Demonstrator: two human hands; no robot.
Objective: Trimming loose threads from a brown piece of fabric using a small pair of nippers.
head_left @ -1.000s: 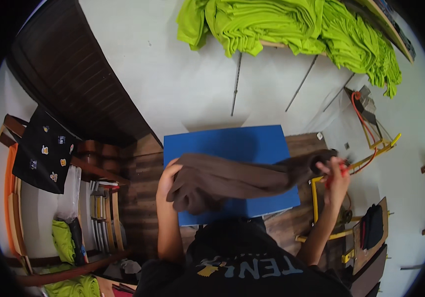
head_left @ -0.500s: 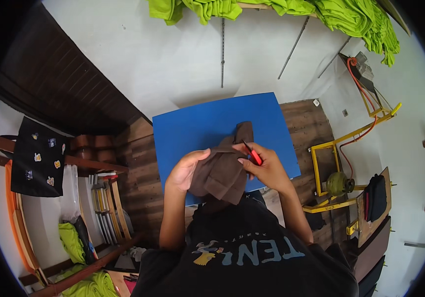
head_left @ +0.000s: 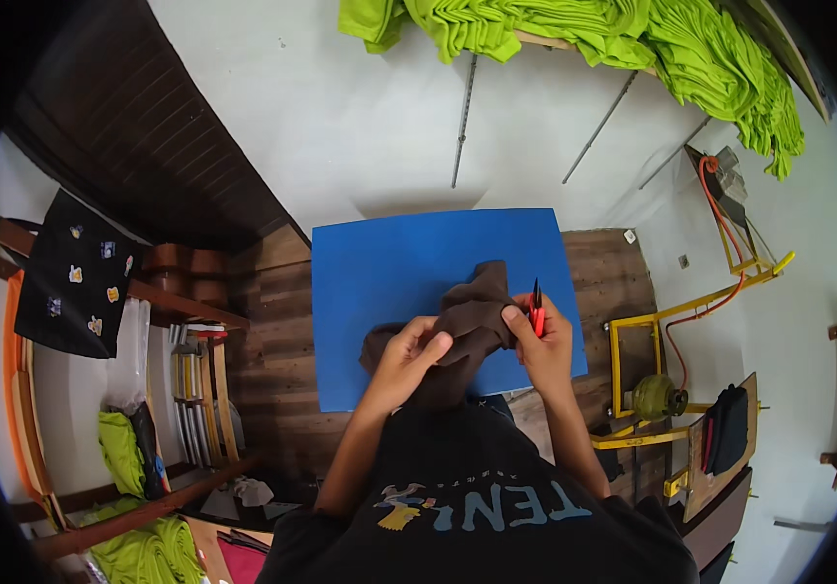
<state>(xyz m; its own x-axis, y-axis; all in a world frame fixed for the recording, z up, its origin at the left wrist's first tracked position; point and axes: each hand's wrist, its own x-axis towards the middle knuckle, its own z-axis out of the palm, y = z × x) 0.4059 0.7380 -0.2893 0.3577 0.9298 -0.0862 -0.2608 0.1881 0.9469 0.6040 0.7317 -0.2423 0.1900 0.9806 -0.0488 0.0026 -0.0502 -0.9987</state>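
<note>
A crumpled dark brown cloth piece (head_left: 474,323), possibly a garment, is held up over a blue tabletop (head_left: 374,261). My left hand (head_left: 402,368) is closed on its near left part, thumb on top. At its right edge, my right hand (head_left: 545,348) pinches the fabric between thumb and finger. Tucked in that same hand is a pair of red thread snips (head_left: 537,315), dark blades pointing away from me. One end of the cloth stretches toward the far side of the table, and its lower folds hang close to my shirt.
Lime-green garments (head_left: 574,31) lie piled on a shelf above the far wall. To the right stands a yellow metal frame (head_left: 616,370) with a green gas cylinder (head_left: 654,396) and an orange hose. A rack (head_left: 206,309) with a black bag (head_left: 75,277) is at the left.
The cloth has been turned and spread, with a part now sticking out left of my left hand. My left hand has shifted right and the snips now point more upright.
</note>
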